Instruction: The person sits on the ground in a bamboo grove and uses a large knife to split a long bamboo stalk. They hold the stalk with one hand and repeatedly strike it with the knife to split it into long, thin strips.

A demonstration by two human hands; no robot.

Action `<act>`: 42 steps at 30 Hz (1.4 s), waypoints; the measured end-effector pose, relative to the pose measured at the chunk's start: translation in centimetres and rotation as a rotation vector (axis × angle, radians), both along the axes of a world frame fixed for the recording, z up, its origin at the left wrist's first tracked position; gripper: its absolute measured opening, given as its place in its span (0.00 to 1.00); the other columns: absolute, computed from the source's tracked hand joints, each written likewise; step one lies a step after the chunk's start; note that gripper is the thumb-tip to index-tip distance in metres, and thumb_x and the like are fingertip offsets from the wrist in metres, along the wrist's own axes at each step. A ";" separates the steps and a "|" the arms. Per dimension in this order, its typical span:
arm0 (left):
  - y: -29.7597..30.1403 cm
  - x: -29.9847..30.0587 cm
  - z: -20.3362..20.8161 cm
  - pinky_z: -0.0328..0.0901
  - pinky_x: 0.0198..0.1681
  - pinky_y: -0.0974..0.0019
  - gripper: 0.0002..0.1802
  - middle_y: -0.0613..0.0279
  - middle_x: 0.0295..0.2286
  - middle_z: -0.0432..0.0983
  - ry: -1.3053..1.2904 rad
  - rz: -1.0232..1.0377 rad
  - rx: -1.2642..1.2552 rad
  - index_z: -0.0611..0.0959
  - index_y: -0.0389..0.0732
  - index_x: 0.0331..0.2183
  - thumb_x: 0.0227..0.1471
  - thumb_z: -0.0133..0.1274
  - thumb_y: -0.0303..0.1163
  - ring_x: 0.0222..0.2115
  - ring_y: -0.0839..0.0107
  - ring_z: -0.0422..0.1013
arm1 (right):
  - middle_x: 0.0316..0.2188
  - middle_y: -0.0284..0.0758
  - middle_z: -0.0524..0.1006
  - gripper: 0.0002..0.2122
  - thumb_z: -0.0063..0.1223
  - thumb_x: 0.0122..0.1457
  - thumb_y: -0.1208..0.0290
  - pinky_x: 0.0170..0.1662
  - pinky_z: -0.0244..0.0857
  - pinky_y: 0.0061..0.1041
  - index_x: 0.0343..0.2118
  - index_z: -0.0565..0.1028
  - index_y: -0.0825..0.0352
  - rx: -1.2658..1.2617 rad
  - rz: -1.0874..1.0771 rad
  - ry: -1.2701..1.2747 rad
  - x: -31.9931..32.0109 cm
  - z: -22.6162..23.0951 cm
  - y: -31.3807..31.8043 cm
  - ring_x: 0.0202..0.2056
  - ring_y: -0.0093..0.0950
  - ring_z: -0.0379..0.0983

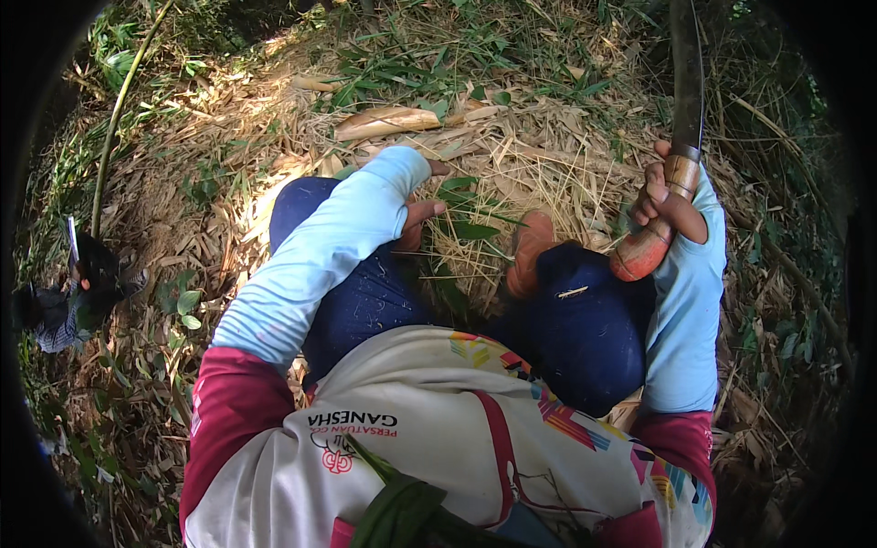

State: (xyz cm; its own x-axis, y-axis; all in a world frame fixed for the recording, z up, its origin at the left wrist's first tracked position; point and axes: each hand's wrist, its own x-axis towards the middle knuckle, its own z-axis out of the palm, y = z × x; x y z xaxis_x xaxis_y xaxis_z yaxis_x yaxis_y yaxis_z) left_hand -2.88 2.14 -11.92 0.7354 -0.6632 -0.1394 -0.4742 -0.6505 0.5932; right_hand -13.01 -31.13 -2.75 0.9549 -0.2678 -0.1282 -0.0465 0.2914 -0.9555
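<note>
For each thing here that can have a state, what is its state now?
Right hand: closed on the knife handle.
Knife: held, blade pointing up and away.
Left hand: fingers down in the grass.
Grass: green, among dry leaves.
Dry sheath: lying flat.

Machete (683, 91): blade dull dark metal, matt, no shine; handle (650, 239) smooth reddish-brown wood with slight gloss, pale metal-looking band near the blade. Right hand (665, 196) wrapped around the handle. Sleeves (320, 256): light blue knit cloth, smooth and matt, maroon cloth above. Shirt (438, 438): white synthetic-looking fabric, faint sheen, printed colour stripes. Trousers (585, 329): dark blue cloth, matt, dusty specks. Ground (512, 137): dry straw-coloured bamboo leaves and sheaths, papery, rough. Green leaves (466, 196) by left hand (418, 219): smooth, slightly waxy.
</note>
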 end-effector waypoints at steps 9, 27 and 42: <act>-9.6 12.0 -16.1 0.68 0.42 0.57 0.28 0.46 0.32 0.80 0.453 -0.072 -0.160 0.84 0.40 0.41 0.44 0.63 0.51 0.36 0.54 0.76 | 0.28 0.30 0.70 0.25 0.57 0.49 0.79 0.27 0.64 0.23 0.52 0.66 0.69 0.128 -0.051 0.415 -0.4 -4.7 -5.0 0.24 0.21 0.66; -29.0 20.2 -42.8 0.70 0.47 0.55 0.19 0.58 0.42 0.80 0.256 -0.584 0.724 0.86 0.49 0.42 0.47 0.60 0.43 0.44 0.57 0.76 | 0.22 0.30 0.68 0.07 0.53 0.57 0.69 0.13 0.52 0.22 0.33 0.69 0.63 -0.425 0.282 1.189 13.9 -31.6 -22.7 0.13 0.22 0.59; -29.3 17.4 -46.0 0.72 0.45 0.61 0.17 0.54 0.45 0.78 0.635 -0.001 0.833 0.84 0.43 0.43 0.49 0.59 0.34 0.47 0.59 0.75 | 0.20 0.26 0.64 0.07 0.51 0.60 0.64 0.17 0.53 0.19 0.33 0.69 0.60 -0.103 0.087 1.466 7.4 -32.8 -24.0 0.16 0.20 0.57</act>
